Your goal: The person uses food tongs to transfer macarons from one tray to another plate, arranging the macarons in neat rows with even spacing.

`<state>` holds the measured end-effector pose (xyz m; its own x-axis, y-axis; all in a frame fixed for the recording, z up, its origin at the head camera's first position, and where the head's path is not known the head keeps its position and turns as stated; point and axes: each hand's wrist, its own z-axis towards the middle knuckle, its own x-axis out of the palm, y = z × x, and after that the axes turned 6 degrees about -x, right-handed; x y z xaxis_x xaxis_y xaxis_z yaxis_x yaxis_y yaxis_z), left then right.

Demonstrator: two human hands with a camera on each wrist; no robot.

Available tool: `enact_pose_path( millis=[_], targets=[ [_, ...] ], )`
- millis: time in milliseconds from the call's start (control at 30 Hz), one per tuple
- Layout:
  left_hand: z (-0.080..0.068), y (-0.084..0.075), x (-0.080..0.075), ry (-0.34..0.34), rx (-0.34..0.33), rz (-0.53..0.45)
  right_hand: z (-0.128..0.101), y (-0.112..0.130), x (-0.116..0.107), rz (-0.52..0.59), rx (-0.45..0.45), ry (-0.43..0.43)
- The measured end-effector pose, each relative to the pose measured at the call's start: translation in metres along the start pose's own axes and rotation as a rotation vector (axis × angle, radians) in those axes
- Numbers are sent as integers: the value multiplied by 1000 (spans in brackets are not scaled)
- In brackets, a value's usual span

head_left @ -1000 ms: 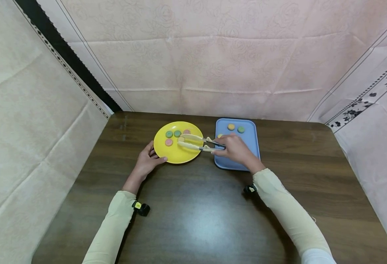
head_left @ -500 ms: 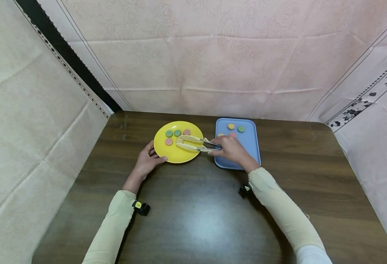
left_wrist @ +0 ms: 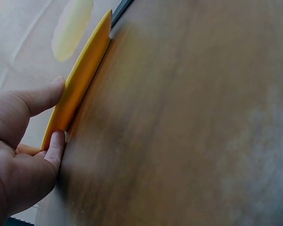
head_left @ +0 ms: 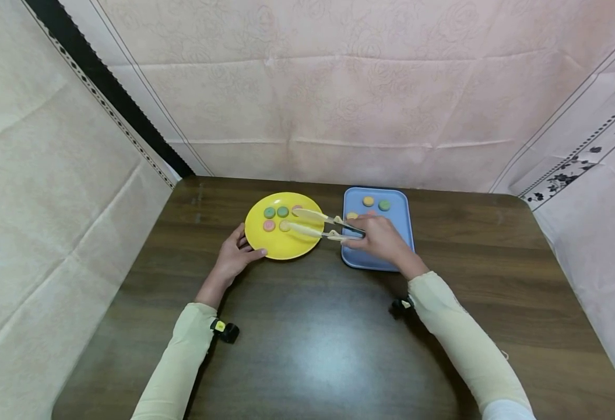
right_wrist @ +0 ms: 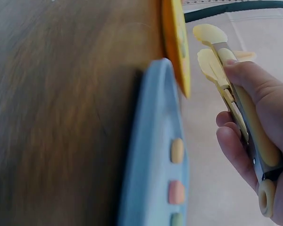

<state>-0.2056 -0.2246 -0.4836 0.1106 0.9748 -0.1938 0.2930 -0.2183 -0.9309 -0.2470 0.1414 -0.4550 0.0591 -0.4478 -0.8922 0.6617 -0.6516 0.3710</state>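
Observation:
My left hand grips the near-left rim of a round yellow plate; in the left wrist view its thumb lies at the edge and other fingertips reach the underside. In my right hand is a pair of tongs with pale yellow tips, held over the plate's right side. The tips stand apart with nothing between them. A yellow macaron-like disc lies on the plate beside the lower tip. Near it are two green discs, a pink disc and another pink one partly hidden by the tongs.
Right of the plate stands a blue rectangular tray, partly under my right hand. It holds a yellow disc, a green disc and more discs partly covered by the hand. Both rest on a brown wooden table with cloth walls around it.
The tongs have let go of the yellow disc on the plate; their tips have spread and moved right with my right hand. My left hand stays at the rim.

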Motion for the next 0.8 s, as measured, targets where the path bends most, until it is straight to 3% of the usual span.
enact_pose_path(
  millis=[300, 500, 800],
  targets=[
    [0, 0, 1, 1, 4, 0, -39, -10, -39, 8, 96, -71],
    [-1, 0, 0, 4, 3, -1, -68, -27, -60, -42, 165, -99],
    [0, -1, 0, 0, 4, 1, -101, -50, -70, -103, 214, -136]
  ],
)
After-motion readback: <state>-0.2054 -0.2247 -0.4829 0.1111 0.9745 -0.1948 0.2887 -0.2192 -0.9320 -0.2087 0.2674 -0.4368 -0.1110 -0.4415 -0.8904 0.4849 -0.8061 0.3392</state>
